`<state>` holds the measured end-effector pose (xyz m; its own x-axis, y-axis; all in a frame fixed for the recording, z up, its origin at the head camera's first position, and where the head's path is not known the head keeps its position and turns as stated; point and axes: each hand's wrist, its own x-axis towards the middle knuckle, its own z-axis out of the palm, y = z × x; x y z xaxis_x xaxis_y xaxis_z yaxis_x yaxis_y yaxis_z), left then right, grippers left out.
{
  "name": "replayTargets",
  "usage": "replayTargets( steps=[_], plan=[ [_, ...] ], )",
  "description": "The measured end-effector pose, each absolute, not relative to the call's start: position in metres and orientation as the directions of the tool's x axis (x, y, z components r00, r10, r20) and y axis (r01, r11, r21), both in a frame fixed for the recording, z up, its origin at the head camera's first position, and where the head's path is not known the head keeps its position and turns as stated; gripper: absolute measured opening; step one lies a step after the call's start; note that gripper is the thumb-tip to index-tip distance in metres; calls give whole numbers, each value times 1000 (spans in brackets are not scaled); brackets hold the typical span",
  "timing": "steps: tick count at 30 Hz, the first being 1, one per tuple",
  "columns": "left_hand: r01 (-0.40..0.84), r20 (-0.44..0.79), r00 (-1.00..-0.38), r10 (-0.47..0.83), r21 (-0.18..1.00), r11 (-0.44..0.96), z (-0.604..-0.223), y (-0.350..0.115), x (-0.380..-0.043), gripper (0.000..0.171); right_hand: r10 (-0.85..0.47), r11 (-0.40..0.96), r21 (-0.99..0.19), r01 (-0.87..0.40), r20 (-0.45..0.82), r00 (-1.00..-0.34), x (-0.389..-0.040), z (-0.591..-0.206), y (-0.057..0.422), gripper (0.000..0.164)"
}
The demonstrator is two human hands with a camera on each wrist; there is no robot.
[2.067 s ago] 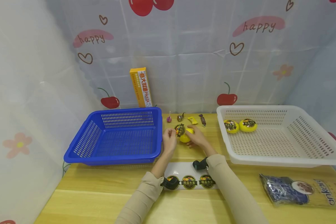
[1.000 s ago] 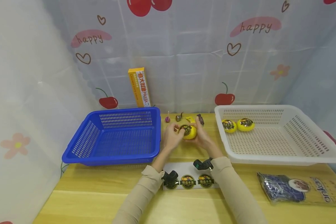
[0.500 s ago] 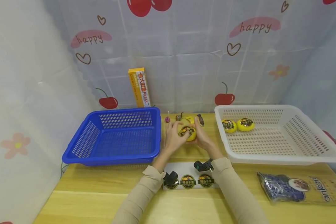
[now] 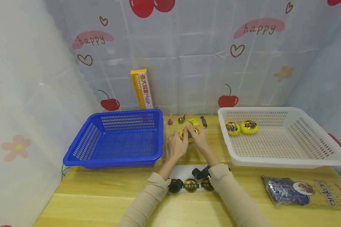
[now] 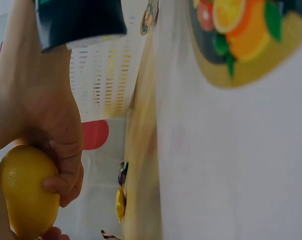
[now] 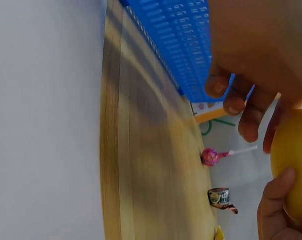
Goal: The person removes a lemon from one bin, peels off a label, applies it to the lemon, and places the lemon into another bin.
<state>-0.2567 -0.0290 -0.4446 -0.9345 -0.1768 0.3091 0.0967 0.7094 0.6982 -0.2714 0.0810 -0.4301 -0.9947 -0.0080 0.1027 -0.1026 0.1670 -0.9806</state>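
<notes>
A yellow lemon (image 5: 28, 192) is held between the two hands just above the table, with a dark round sticker (image 4: 189, 135) on its upper side. Curled fingers of my right hand (image 4: 197, 138) grip it from the right and underneath; the right thumb lies on top. My left hand (image 4: 177, 145) meets the lemon's left side, its thumb laid along the top by the sticker. In the right wrist view the left fingers (image 6: 249, 131) hang loosely beside the lemon. Under the wrists lies a white sticker sheet (image 4: 191, 186) with round fruit labels. Both thumbs partly hide the lemon's sticker.
A blue basket (image 4: 113, 162) stands left; a white basket (image 4: 284, 162) with two stickered lemons (image 4: 249, 126) stands right. A lollipop (image 4: 170, 121) and several wrapped candies (image 4: 203, 122) lie behind the hands. A pasta box (image 4: 142, 90) leans at the back; a noodle bag (image 4: 307, 192) lies front right.
The sticker went from the left hand's pinch onto the lemon. The left thumb pressed and smoothed it; now the right thumb has come over the top too, and both forearms have shifted slightly.
</notes>
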Motion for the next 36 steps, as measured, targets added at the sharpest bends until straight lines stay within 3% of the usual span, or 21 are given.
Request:
replayTargets(
  steps=[4,12,22,36],
  plan=[
    [37,231,-957,-175,697,716,-440,-30,-256,71,19,213,-969,-126,132,-991,-270,-432,78,50],
    [31,184,-957,-224,832,553,-438,-28,-254,64,-22,281,-950,-137,136,-990,-267,-434,78,53],
    [142,329,-907,-263,827,545,-443,-28,-254,42,-100,251,-964,-83,60,-993,-266,-433,78,61],
    [221,401,-886,-232,807,548,-445,-25,-253,52,-48,155,-985,-73,66,-997,-261,-432,75,71]
  ],
)
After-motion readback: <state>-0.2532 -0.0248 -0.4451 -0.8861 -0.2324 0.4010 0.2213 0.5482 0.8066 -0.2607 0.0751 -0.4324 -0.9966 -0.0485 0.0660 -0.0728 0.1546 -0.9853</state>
